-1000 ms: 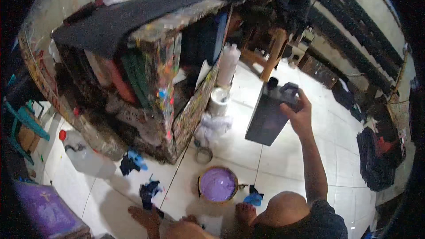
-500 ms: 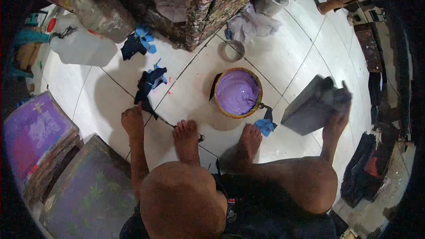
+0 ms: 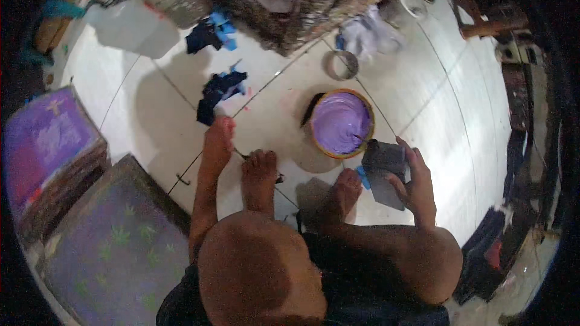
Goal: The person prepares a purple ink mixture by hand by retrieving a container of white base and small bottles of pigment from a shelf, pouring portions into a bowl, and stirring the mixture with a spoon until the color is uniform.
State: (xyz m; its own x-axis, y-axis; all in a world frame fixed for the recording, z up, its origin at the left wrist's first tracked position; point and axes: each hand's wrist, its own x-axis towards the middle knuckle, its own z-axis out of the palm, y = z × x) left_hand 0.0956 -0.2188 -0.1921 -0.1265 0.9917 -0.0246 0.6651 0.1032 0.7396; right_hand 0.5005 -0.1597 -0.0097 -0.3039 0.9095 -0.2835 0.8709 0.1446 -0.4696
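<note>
My right hand (image 3: pixel 418 190) grips a dark grey rectangular slab (image 3: pixel 384 166), thumb across its face. The slab is right of a round tub (image 3: pixel 372 122) of lilac paint (image 3: pixel 338 122), covering the tub's lower right surroundings. A dark handle end (image 3: pixel 373 143) shows at the tub's rim. At the left, my left hand (image 3: pixel 219 139) is low over the floor with its fingers curled. It is at the lower end of dark blue scraps (image 3: pixel 223 89); whether it pinches one is hidden. My bare feet (image 3: pixel 261 172) rest between the hands.
Two framed, purple-stained panels (image 3: pixel 115 235) stand at the left. Farther off are a translucent jerrycan (image 3: pixel 133 27), more blue scraps (image 3: pixel 205 36), a paint-crusted block (image 3: pixel 284 18), a ring-shaped piece (image 3: pixel 342 65) and white crumpled plastic (image 3: pixel 371 36). Dark folded material (image 3: pixel 483 253) lies right.
My right hand has brought the grey slab left, close beside the tub, and its broad shape now looks smaller. My left hand has moved right and farther forward, over the scraps' lower end. The view shifted.
</note>
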